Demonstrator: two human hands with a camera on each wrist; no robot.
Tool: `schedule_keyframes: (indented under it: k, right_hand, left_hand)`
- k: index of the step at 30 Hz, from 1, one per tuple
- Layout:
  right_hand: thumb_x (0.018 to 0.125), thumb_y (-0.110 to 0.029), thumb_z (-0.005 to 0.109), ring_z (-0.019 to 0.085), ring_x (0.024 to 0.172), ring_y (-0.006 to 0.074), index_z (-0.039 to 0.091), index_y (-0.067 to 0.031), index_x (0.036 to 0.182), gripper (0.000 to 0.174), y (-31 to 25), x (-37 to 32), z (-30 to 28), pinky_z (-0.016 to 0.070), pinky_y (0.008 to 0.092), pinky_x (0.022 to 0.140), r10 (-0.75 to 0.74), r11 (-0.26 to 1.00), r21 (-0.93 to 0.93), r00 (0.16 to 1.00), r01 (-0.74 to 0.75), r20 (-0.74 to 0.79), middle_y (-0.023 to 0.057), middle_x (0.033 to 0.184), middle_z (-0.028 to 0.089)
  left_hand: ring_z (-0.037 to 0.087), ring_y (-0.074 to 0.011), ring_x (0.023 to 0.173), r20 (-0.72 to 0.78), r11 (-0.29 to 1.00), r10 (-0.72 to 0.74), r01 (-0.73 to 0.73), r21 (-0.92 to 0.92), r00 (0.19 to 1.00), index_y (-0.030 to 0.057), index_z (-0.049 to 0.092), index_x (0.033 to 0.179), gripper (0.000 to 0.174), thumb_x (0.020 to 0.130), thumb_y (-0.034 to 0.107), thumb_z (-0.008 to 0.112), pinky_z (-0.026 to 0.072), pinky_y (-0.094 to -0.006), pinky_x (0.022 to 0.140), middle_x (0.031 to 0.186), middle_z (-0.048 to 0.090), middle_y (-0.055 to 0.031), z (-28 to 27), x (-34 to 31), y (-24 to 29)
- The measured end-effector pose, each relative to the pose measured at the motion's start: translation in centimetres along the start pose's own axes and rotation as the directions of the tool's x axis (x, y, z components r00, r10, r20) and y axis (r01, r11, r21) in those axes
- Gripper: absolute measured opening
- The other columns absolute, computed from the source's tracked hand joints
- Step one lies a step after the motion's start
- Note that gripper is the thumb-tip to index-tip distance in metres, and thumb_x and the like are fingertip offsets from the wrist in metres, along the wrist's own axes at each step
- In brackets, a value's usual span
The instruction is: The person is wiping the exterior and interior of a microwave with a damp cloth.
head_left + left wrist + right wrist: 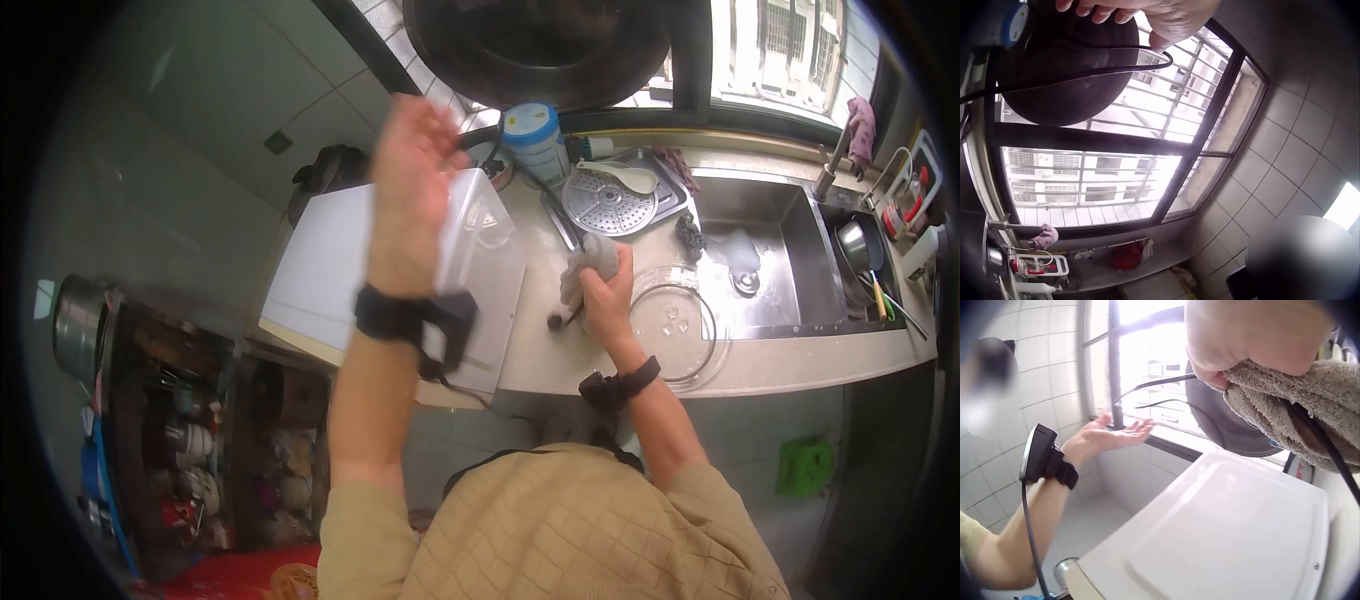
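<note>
My right hand [608,298] grips a bunched grey towel [590,258] over the counter, left of a round glass dish [660,322]. In the right wrist view a black cord [1329,447] runs through the folds of the towel, which is wrapped around it. A dark rounded end [555,322] shows just below the towel. My left hand [415,165], slightly blurred, is raised over the white box-shaped appliance [330,250] with its fingers extended and nothing in them. The cord [1079,75] loops close by the left hand in the left wrist view.
A large dark pan [540,50] hangs before the window. Behind the right hand are a blue-lidded tub [535,140], a perforated steel steamer plate [605,205] and a white spoon [625,178]. The steel sink [775,280] lies to the right, open shelves [190,400] to the lower left.
</note>
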State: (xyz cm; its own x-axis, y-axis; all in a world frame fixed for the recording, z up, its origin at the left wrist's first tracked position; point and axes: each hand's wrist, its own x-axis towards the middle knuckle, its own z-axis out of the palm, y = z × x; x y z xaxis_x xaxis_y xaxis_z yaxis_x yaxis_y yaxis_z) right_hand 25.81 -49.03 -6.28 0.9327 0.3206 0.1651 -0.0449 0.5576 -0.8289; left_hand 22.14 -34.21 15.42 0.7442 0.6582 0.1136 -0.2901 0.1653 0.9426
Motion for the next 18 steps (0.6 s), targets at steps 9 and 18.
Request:
schedule_keyframes:
  k: [9,18]
  right_hand:
    - [0.079,0.001,0.054,0.057,0.078,0.0123,0.041,-0.0040,0.106,0.030,-8.0,1.0,2.5,0.0495,0.0259,0.068,0.000,0.958,0.286,1.000,-0.007,0.025,0.0065,0.091,0.056]
    - [0.078,0.000,0.054,0.054,0.081,0.0091,0.042,-0.0040,0.101,0.026,-7.5,-3.8,3.2,0.0456,0.0232,0.071,0.143,0.987,0.029,0.947,-0.158,0.288,0.0050,0.092,0.056]
  left_hand:
    - [0.044,-0.0161,0.109,0.086,0.930,-0.239,0.203,0.306,0.967,0.0109,0.046,0.126,0.053,0.087,0.046,0.049,0.0320,-0.0317,0.087,0.120,0.050,-0.0038,-0.3,-9.2,-10.4]
    - [0.057,-0.0099,0.074,0.132,0.958,-0.242,0.214,0.191,0.961,0.0042,0.054,0.108,0.024,0.091,0.019,0.047,0.0426,-0.0245,0.070,0.083,0.063,-0.0060,1.3,-8.2,-6.8]
